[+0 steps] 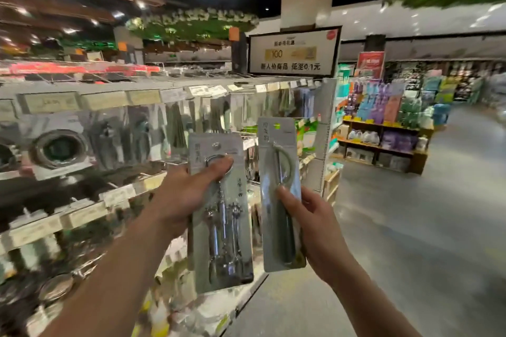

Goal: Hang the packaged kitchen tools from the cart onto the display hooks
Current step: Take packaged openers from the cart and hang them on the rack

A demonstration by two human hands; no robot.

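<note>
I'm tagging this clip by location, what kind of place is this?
Probably a supermarket's kitchenware aisle: a display rack of hanging packaged tools with price labels, a promotional price sign overhead, and stocked shelves across the aisle.

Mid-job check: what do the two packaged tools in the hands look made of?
Corkscrew in the left hand: polished or chromed metal, going by its bright mirror-like glints. Peeler in the right hand: dark green handle, probably matte plastic, with a grey, metal-looking loop above. The corkscrew's pack looks like grey card under glossy clear film, though blur leaves that open.
</note>
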